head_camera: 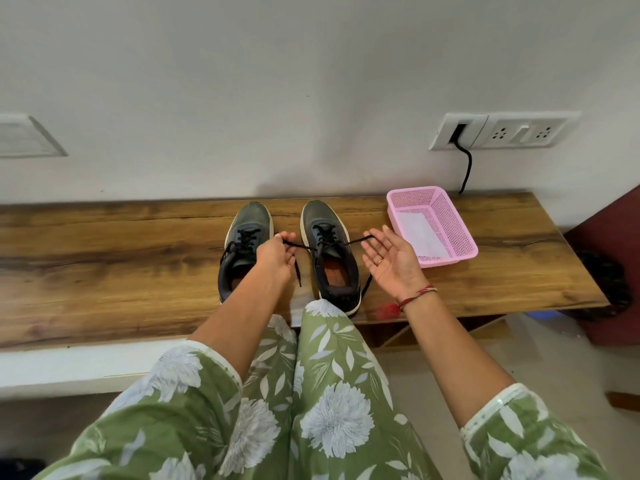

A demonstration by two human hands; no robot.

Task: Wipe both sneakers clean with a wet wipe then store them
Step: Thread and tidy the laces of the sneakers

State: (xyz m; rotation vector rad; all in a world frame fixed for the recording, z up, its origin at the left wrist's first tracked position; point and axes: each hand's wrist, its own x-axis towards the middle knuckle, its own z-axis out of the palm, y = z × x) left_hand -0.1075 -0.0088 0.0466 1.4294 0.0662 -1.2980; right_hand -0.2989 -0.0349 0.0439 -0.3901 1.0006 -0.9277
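A long wooden bench [104, 258] with dark, streaky grain runs along a white wall. Around its middle stand two dark, white-soled sneakers side by side, upright, toes toward the back edge and heels toward the front edge: the left sneaker [254, 218] and the right sneaker [318, 216], with a narrow strip of wood between them. A pink mesh basket [459, 237] sits near the right sneaker, toward the bench's right end.

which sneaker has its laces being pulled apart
The sneaker nearer the pink basket: the left hand pinches one lace end, the other reaches the right hand. The other sneaker's laces lie on its tongue.
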